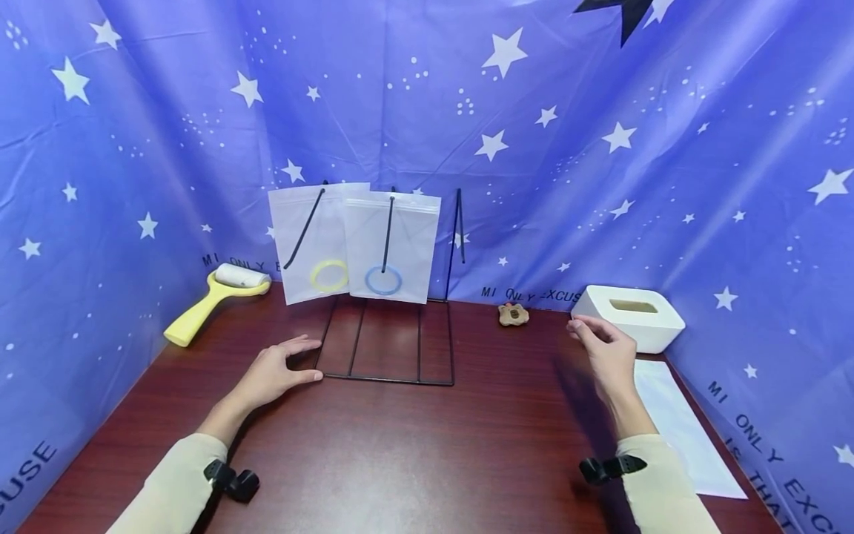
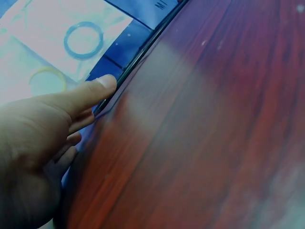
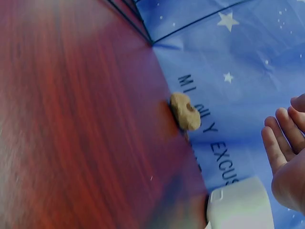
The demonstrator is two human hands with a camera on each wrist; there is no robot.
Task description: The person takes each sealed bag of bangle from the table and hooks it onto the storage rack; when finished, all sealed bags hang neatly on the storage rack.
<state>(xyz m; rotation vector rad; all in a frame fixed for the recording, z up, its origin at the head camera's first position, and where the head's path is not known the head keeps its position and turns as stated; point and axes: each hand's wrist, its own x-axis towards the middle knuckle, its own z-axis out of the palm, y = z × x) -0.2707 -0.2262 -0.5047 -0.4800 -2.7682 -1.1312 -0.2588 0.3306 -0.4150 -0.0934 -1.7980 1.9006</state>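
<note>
A black wire rack [image 1: 400, 380] stands on the table with upright prongs at its back. Two white zip bags hang from it; the left bag [image 1: 293, 230] shows a yellow ring [image 1: 329, 275] low down, the right bag [image 1: 414, 245] a blue ring [image 1: 383, 280]. With fingers mostly straight, my left hand [image 1: 267, 374] touches the rack's front left corner; in the left wrist view the thumb [image 2: 106, 82] lies right at the black bar. My right hand [image 1: 608, 354] is raised in front of the white tissue box [image 1: 657, 315], fingers relaxed, holding nothing.
A yellow-handled lint roller [image 1: 207, 308] lies at the back left. Near the back edge sits a small brown figure [image 1: 513, 315]. Under my right forearm's side, a flat white sheet or bag [image 1: 683, 430] lies along the right edge. Blue star-patterned cloth [image 1: 414, 111] walls the table in.
</note>
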